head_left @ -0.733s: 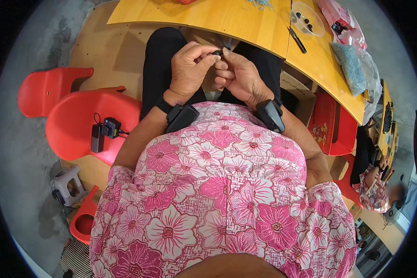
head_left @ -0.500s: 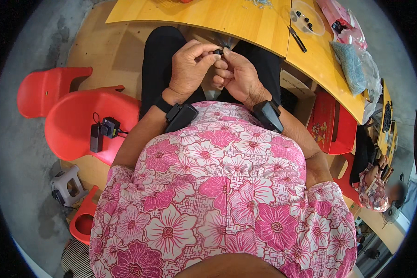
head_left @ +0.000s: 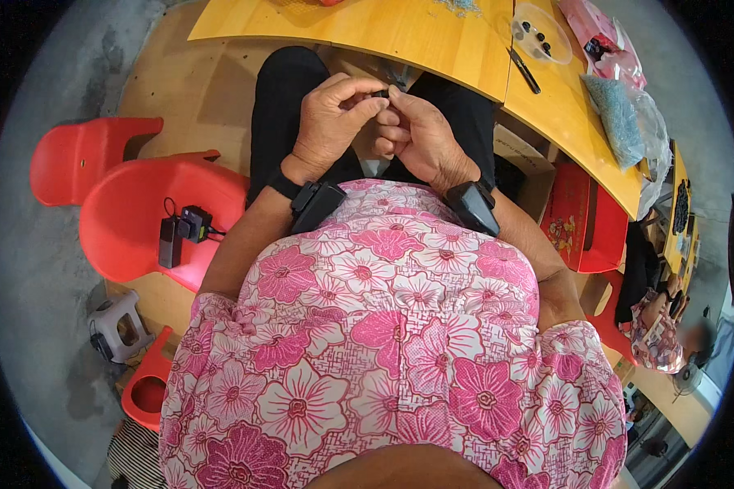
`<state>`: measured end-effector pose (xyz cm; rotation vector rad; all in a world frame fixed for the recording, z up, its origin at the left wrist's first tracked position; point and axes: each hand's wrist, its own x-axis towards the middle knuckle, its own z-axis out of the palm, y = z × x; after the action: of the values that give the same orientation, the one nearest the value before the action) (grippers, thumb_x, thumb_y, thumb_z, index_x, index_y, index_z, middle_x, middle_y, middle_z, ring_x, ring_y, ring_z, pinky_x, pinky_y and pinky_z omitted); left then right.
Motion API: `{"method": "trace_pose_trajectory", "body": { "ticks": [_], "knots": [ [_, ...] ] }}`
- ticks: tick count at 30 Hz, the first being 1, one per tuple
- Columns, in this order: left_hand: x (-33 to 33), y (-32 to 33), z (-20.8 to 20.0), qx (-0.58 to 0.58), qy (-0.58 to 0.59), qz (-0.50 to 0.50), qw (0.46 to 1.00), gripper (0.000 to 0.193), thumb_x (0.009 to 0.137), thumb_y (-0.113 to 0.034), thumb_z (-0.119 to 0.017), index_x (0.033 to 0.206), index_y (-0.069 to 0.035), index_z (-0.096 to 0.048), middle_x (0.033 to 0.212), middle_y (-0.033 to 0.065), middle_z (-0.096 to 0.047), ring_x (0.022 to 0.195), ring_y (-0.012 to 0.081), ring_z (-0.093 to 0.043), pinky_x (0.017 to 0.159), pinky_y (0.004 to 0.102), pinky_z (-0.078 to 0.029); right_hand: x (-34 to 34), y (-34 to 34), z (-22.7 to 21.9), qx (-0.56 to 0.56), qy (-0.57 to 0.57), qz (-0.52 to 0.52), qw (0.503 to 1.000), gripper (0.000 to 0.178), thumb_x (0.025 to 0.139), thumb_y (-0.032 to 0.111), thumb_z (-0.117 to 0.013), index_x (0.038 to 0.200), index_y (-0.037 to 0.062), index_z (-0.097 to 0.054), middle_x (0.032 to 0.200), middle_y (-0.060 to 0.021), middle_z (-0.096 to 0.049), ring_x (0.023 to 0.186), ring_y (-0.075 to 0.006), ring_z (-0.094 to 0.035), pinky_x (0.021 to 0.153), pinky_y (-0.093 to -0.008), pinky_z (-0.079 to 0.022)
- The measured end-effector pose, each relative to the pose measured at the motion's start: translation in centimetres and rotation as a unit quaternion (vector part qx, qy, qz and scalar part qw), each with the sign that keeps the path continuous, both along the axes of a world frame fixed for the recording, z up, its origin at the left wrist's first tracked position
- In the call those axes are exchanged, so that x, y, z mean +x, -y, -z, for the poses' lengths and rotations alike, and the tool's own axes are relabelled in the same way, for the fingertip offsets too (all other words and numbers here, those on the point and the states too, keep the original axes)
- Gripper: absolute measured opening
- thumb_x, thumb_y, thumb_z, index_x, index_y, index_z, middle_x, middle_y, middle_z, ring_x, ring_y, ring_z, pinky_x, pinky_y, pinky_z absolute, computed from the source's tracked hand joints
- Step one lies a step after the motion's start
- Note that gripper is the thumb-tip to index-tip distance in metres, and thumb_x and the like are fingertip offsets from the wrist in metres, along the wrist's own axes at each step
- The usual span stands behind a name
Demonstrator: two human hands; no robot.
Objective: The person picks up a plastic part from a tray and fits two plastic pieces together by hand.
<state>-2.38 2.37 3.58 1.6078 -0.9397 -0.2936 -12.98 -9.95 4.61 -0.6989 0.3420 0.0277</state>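
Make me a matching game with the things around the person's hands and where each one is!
Things:
1. small dark piece
2. red chair
3. clear dish
4. bag of blue bits

Places:
A. on the table's far right part, near its edge
B. pinched between the left hand and right hand
C. at the person's left
D. on the yellow table, holding dark bits

Pairs: 1-B, 2-C, 3-D, 4-A

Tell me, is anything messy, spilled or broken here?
Nothing looks spilled or broken. Both hands, left hand and right hand, pinch one small dark part over the lap. The only odd spot: a small black device with a cable lies on the red chair seat, not the table.
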Motion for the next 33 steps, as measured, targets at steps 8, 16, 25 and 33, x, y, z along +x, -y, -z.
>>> {"method": "trace_pose_trajectory", "body": {
  "ticks": [8, 16, 25, 33],
  "knots": [
    [-0.6, 0.4, 0.7, 0.002, -0.125, -0.010, 0.992, 0.016, 0.084, -0.009, -0.066, 0.099, -0.004, -0.068, 0.075, -0.0023, -0.061, 0.063, 0.0031, -0.052, 0.055, 0.0177, -0.044, 0.3, -0.3, -0.6, -0.024, -0.047, 0.035, 0.998, 0.027, 0.098, 0.026, -0.046, 0.082, 0.0052, -0.053, 0.070, 0.0019, -0.043, 0.059, -0.0099, -0.037, 0.060, -0.0270, -0.041],
    [-0.5, 0.3, 0.9, 0.001, -0.062, -0.014, 0.998, 0.016, 0.083, -0.006, -0.065, 0.099, -0.002, -0.067, 0.075, -0.0001, -0.062, 0.064, 0.0038, -0.055, 0.056, 0.0181, -0.045, 0.4, 0.1, -0.4, -0.059, -0.029, 0.024, 0.998, 0.028, 0.097, 0.024, -0.046, 0.081, 0.0033, -0.055, 0.068, -0.0003, -0.049, 0.058, -0.0102, -0.043, 0.061, -0.0292, -0.045],
    [-0.4, 0.0, 0.8, 0.008, -0.032, -0.013, 0.999, 0.016, 0.084, -0.005, -0.064, 0.099, -0.002, -0.066, 0.078, 0.0009, -0.063, 0.068, 0.0053, -0.057, 0.059, 0.0198, -0.047, 0.3, 0.7, 0.1, -0.065, -0.011, -0.002, 0.998, 0.028, 0.097, 0.028, -0.048, 0.086, 0.0036, -0.058, 0.070, 0.0006, -0.052, 0.059, -0.0097, -0.047, 0.063, -0.0280, -0.047],
    [0.0, -0.3, 0.5, -0.008, -0.037, 0.023, 0.999, 0.018, 0.084, -0.005, -0.065, 0.102, -0.002, -0.067, 0.083, 0.0018, -0.062, 0.072, 0.0068, -0.057, 0.063, 0.0198, -0.047, 0.0, 0.9, 0.7, -0.013, 0.011, -0.017, 1.000, 0.027, 0.098, 0.028, -0.047, 0.091, 0.0049, -0.058, 0.076, 0.0018, -0.052, 0.064, -0.0082, -0.047, 0.063, -0.0261, -0.046]
  ]
}}
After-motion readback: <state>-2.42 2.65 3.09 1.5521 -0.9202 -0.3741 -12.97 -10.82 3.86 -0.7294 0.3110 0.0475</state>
